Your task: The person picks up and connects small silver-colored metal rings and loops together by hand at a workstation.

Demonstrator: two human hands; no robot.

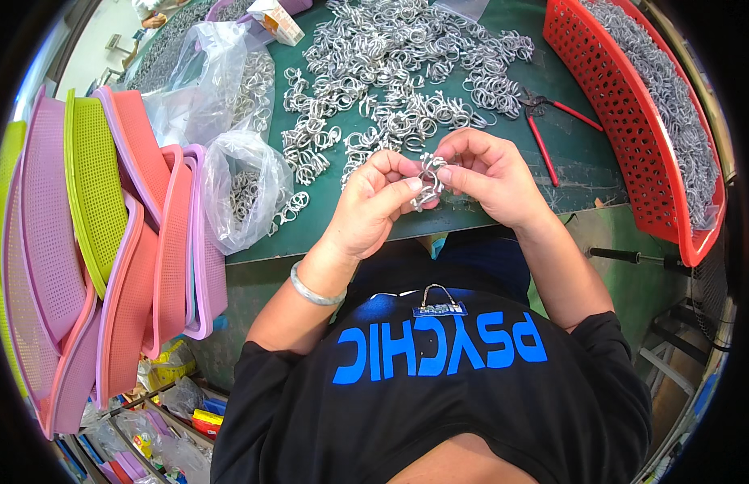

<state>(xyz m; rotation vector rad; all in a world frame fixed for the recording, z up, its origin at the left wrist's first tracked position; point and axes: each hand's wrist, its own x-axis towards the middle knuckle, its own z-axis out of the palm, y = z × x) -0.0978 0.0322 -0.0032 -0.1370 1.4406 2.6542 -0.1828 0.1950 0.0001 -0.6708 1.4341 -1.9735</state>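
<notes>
Close to the near table edge, a small cluster of silver metal rings (428, 179) is pinched between my two hands. My left hand (372, 202) grips its left side with thumb and fingertips, and my right hand (497, 179) has thumb and fingers closed on its right side. Just beyond my fingers spreads a big heap of similar silver rings (391, 60) on the green tabletop (568, 149). Red-handled pliers (542, 149) lie with spread handles to the right of my right hand. One loose ring cluster (291, 211) rests left of my left hand.
At right stands a red perforated basket (616, 97) filled with grey metal pieces. Clear plastic bags (244, 181) holding rings sit at the left. Stacked pink, purple and green baskets (96, 194) crowd the far left. A shelf of packages (149, 419) is lower left.
</notes>
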